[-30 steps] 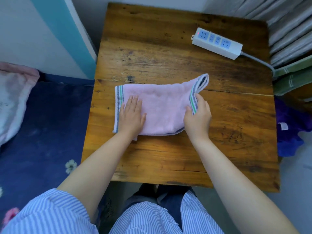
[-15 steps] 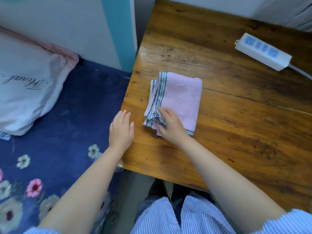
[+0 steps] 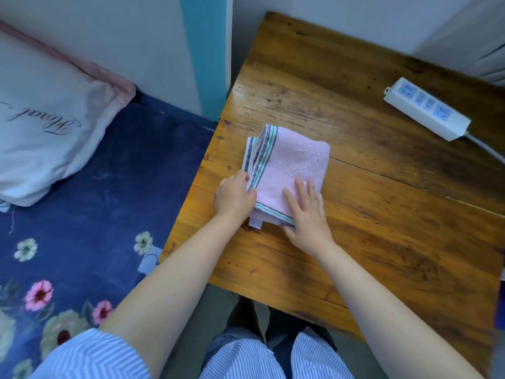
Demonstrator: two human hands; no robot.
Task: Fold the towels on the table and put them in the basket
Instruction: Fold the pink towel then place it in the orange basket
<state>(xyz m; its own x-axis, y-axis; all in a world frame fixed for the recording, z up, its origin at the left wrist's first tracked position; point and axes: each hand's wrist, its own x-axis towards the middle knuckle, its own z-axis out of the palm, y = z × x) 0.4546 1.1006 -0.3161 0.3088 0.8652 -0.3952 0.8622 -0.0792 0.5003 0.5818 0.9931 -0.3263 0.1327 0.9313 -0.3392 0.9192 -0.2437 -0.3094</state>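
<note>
Lying folded on the table (image 3: 355, 242) well left of the power strip (image 3: 426, 108), the towel (image 3: 295, 162) is pinched by the left hand (image 3: 235, 196), flattened by the right hand (image 3: 307, 214); layers should be squared before lifting

Both hands (image 3: 235, 196) on folded towel (image 3: 295, 160)

Worn wooden table (image 3: 355, 242) bearing folded pink towel (image 3: 295, 162), white power strip (image 3: 426, 108).
</note>
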